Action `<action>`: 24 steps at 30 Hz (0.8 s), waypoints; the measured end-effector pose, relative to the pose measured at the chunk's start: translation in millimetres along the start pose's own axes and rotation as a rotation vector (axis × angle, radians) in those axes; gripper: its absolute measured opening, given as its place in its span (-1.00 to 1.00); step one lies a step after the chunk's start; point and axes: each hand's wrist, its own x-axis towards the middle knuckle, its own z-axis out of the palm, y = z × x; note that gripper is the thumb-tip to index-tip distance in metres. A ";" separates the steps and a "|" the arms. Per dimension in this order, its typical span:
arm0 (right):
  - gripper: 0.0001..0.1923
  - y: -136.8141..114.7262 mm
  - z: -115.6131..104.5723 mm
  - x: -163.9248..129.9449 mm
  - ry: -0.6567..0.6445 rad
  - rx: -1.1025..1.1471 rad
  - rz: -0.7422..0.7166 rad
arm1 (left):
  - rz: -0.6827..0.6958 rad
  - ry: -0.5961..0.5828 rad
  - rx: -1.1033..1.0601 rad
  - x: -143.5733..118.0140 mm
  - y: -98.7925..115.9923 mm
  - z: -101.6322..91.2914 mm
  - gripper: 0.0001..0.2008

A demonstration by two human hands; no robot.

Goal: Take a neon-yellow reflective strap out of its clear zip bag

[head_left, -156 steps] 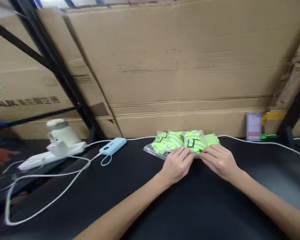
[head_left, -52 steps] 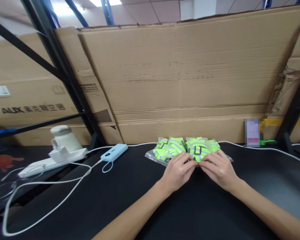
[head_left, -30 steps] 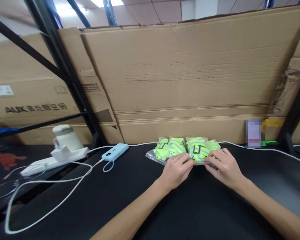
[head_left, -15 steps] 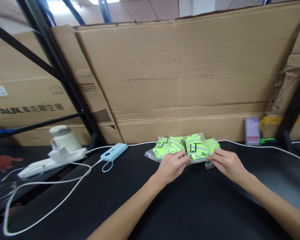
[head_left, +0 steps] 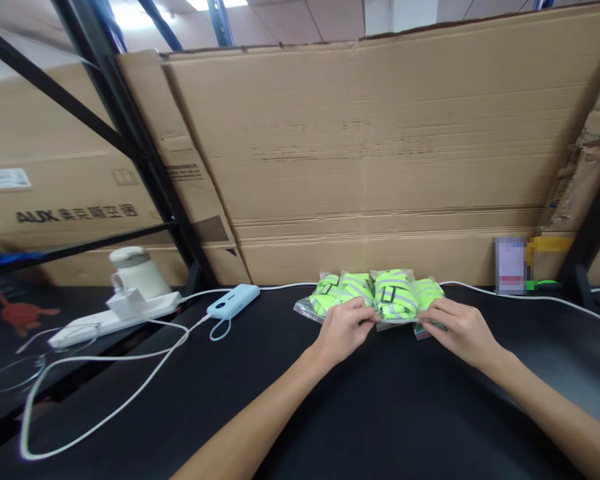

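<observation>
A row of clear plastic packets of neon-yellow reflective bands (head_left: 375,295) lies on the black table (head_left: 380,413), against the cardboard. My left hand (head_left: 341,328) pinches the near edge of a middle packet. My right hand (head_left: 461,331) grips the near edge of a packet at the right end of the row. Both hands sit at the front of the packets, fingers curled onto the plastic.
A big flattened cardboard box (head_left: 370,147) stands upright right behind the packets. A light-blue power bank (head_left: 233,301) and white cable (head_left: 130,373) lie to the left, beside a white power strip with a charger (head_left: 125,300). Black rack posts (head_left: 130,147) rise at left; another white cable (head_left: 530,300) runs right.
My hands started together at the middle packet, then my right hand slid out to the right end of the row. The packets shifted only slightly.
</observation>
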 end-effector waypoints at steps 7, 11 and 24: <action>-0.86 -0.1 0.7 0.4 0.017 0.013 0.011 | 0.032 0.008 0.095 0.1 5.8 -1.9 -0.84; -0.86 -1.8 0.1 2.5 0.041 -0.001 0.008 | -0.020 -0.008 0.087 0.7 7.8 -5.2 -0.92; -0.84 -6.1 1.2 0.7 0.038 0.071 -0.014 | -0.118 -0.067 0.089 3.1 5.9 -8.3 -0.80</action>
